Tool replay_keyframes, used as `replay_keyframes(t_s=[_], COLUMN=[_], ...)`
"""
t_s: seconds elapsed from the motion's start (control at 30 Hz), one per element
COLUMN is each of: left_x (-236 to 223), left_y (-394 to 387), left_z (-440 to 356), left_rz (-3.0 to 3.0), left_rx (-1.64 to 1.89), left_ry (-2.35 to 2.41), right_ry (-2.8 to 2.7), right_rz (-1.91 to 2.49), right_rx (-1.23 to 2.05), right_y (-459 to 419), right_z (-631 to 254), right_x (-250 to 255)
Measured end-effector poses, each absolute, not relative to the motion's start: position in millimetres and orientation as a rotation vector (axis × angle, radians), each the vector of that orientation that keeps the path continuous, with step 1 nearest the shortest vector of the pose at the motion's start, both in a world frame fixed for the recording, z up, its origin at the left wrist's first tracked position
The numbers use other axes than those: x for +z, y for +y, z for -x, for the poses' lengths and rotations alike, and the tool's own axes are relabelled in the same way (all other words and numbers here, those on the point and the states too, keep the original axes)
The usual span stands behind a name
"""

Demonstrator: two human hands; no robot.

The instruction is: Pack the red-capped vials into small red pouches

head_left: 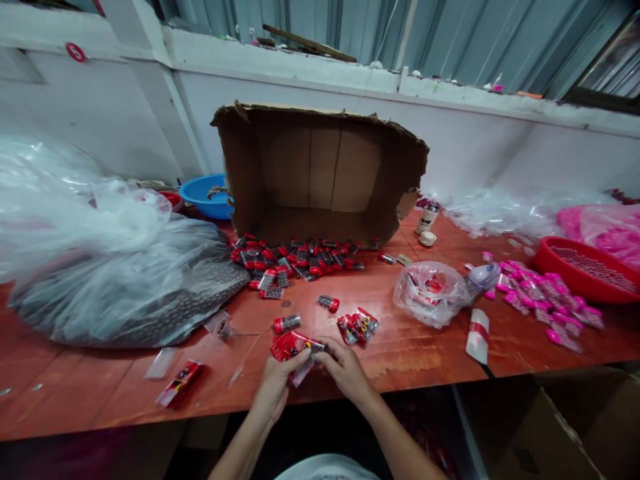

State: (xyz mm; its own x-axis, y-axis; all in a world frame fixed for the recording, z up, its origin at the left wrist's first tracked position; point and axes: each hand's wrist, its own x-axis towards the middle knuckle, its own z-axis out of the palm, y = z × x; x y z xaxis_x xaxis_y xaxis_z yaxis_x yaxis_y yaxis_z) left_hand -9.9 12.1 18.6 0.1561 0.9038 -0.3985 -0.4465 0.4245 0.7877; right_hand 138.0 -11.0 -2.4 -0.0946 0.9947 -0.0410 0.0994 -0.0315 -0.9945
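Observation:
Near the table's front edge, my left hand [277,381] is closed on a red printed plastic packet [289,346]. My right hand [347,370] pinches a small clear bottle of dark beads [316,346] at the packet's right side. Fingers partly hide both things, and I cannot tell how far the bottle is inside. Just beyond lie a red-capped bottle [287,324] and another red-capped bottle [328,303]. Several filled red packets [358,326] lie to the right of them. A stack of flat red packets [181,383] is on the left.
A torn cardboard box [320,223] lies on its side behind a heap of red-capped bottles [300,259]. A large bag of dark beads [165,287] fills the left. To the right are a plastic bag [431,293], pink-capped bottles [543,293] and a red basin [550,267].

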Motion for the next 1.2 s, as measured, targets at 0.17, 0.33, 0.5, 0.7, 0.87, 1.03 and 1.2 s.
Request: replay_keyframes(t_s=[0.17,0.33,0.5,0.7,0.87,1.03,1.2], left_x=[11.9,4.6,1.9,5.0,5.9,3.3,2.6], left_y=[11.9,14.9,15.8,15.1,10.0,9.4,19.8], left_z=[10.4,22.6,20.8,14.2,31.3,48.0,56.3], left_rz=[-0.392,-0.317,-0.319,-0.351,-0.407,-0.353,-0.197], left_rx=[1.069,1.169,1.252,1.299,1.348,1.338,1.449], left_ry=[0.999,1.051,1.074,1.055,1.056,1.072,1.129], right_ry=[-1.257,-1.167,-1.23,-1.418,-1.535,-1.757,-1.978], right_rz=[1.433,1.829,1.931,1.345,1.301,1.168,1.346], right_rx=[0.929,0.418,0.072,0.999,0.985,0.913,0.64], right_y=[-1.5,6.5,4.0,0.8,5.3,22.4,57.2], right_z=[-180.3,-273.1,-260.4,-130.3,-97.4,-97.3,-88.5], right_x=[-14.2,-41.2,-29.7,-2.1,-4.1,-5.0,-14.6])
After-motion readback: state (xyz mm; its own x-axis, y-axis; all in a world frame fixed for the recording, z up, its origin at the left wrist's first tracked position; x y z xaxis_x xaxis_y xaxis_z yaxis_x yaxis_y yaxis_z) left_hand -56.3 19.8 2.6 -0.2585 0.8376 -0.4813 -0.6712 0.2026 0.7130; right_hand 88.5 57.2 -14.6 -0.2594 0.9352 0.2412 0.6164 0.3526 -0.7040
